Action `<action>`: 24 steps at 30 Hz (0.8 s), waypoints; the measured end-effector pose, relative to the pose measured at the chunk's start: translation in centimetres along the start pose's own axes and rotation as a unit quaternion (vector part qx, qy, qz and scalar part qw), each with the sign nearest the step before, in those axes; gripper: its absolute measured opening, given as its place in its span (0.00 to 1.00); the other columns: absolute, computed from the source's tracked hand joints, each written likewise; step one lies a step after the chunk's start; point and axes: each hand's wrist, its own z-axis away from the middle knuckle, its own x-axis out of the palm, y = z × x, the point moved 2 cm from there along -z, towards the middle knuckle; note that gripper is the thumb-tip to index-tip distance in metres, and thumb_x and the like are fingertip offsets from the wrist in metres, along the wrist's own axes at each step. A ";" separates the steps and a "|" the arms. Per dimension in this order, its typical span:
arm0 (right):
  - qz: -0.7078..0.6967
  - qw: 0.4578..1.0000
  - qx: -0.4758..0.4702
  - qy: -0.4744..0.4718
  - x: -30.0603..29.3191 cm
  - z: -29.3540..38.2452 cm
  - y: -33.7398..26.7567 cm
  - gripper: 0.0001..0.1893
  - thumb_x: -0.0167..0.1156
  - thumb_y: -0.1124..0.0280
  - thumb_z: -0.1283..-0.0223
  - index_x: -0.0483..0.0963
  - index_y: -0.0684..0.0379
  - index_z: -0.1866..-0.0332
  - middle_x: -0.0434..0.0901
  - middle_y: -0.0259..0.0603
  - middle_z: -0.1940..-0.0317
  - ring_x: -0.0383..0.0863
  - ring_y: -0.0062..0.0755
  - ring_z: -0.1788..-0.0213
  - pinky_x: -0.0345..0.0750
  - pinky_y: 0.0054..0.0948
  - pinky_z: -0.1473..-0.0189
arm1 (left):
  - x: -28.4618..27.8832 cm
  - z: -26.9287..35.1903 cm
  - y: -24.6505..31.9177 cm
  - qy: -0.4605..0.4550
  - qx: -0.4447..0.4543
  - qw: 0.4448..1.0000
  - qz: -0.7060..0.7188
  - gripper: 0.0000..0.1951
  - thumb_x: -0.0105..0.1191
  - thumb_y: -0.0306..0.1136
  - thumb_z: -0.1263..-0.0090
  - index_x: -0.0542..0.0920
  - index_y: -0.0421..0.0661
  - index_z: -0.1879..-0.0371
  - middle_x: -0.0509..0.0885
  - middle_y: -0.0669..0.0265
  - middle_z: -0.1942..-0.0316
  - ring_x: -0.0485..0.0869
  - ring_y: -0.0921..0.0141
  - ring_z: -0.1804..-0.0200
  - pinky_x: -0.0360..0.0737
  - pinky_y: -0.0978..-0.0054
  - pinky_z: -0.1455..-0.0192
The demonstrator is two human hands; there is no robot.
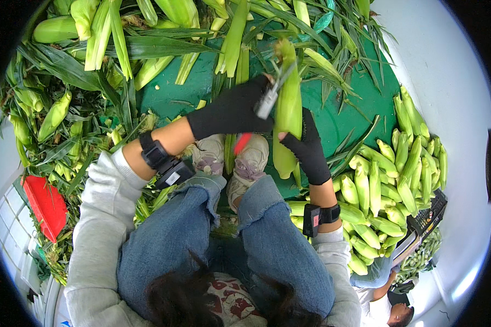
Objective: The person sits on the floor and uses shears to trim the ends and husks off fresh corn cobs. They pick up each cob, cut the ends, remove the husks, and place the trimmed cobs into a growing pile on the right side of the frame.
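My right hand [311, 149], in a black fingerless glove, grips an ear of corn [288, 110] in its green husk near the lower end. The ear stands nearly upright in the picture, its stalk end pointing away from me. My left hand [235, 106], gloved the same way, is closed around a blurred knife-like tool [266, 102] with a grey metal part and a red end. Its thin tip crosses in front of the upper ear; whether it touches the husk, I cannot tell. Both hands are above the green floor [343, 118], beyond my shoes [247, 159].
Trimmed corn ears [368, 188] are heaped at my right, near a black crate [431, 208]. Cut husks and leaves [77, 57] cover the left and far side, with a red object [45, 208] among them. Another person [382, 304] is at the lower right.
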 end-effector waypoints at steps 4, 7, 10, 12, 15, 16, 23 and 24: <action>0.130 0.990 -0.043 0.039 -0.2 -0.2 -0.2 0.32 0.69 0.67 0.51 0.65 0.61 0.39 0.77 0.42 0.52 0.78 0.31 0.51 0.75 0.31 0.49 | -2.3 0.8 -1.4 -0.026 -0.054 0.987 -0.152 0.39 0.66 0.37 0.49 0.64 0.43 0.36 0.76 0.51 0.50 0.78 0.58 0.48 0.75 0.66 0.45; 0.227 0.971 -0.050 0.054 -0.3 -0.2 -0.4 0.33 0.71 0.66 0.54 0.66 0.60 0.40 0.77 0.46 0.53 0.80 0.39 0.52 0.76 0.33 0.50 | -3.7 2.0 -2.0 -0.137 -0.068 0.984 -0.094 0.39 0.64 0.38 0.49 0.64 0.42 0.36 0.75 0.50 0.48 0.78 0.57 0.47 0.75 0.65 0.44; 0.312 0.948 -0.061 0.023 -0.2 -0.1 -0.3 0.34 0.72 0.65 0.56 0.66 0.61 0.41 0.76 0.51 0.51 0.79 0.49 0.51 0.76 0.36 0.50 | -3.4 2.7 -1.9 -0.140 -0.061 0.987 -0.054 0.40 0.64 0.39 0.49 0.63 0.41 0.35 0.74 0.49 0.44 0.78 0.56 0.46 0.75 0.65 0.43; 0.332 0.938 -0.093 0.029 -0.4 0.0 -0.2 0.35 0.72 0.66 0.56 0.67 0.61 0.41 0.75 0.53 0.51 0.77 0.51 0.50 0.76 0.37 0.50 | -2.7 2.8 -2.0 -0.140 -0.068 0.985 -0.077 0.40 0.65 0.39 0.50 0.64 0.41 0.36 0.74 0.49 0.43 0.78 0.56 0.46 0.75 0.65 0.44; 0.373 0.922 -0.098 0.023 -1.5 0.1 0.4 0.35 0.71 0.65 0.56 0.66 0.60 0.40 0.75 0.54 0.50 0.77 0.53 0.49 0.77 0.39 0.51 | -1.7 3.0 -3.0 -0.137 -0.083 0.974 -0.161 0.39 0.66 0.40 0.52 0.67 0.41 0.38 0.73 0.49 0.43 0.78 0.56 0.46 0.76 0.65 0.45; 0.384 0.915 -0.119 0.026 -2.1 0.1 0.7 0.35 0.71 0.65 0.56 0.66 0.60 0.39 0.75 0.54 0.49 0.77 0.53 0.48 0.77 0.41 0.51 | -1.9 3.3 -3.5 -0.096 -0.096 0.978 -0.158 0.37 0.66 0.41 0.50 0.68 0.43 0.40 0.76 0.51 0.50 0.80 0.58 0.52 0.77 0.65 0.49; -0.536 0.807 0.240 -0.062 -2.8 0.1 4.8 0.34 0.58 0.48 0.41 0.65 0.63 0.38 0.78 0.52 0.51 0.83 0.42 0.58 0.81 0.39 0.54 | 0.2 4.6 -5.3 -0.149 -0.103 0.953 0.244 0.33 0.65 0.37 0.46 0.67 0.51 0.39 0.75 0.65 0.57 0.75 0.72 0.55 0.74 0.72 0.50; -0.574 0.777 0.231 -0.114 -2.4 0.0 4.8 0.34 0.56 0.45 0.41 0.66 0.63 0.38 0.78 0.52 0.52 0.83 0.41 0.57 0.81 0.39 0.55 | 1.1 4.3 -4.8 -0.151 -0.075 0.958 0.232 0.34 0.66 0.38 0.46 0.67 0.51 0.38 0.75 0.64 0.56 0.75 0.71 0.53 0.73 0.72 0.49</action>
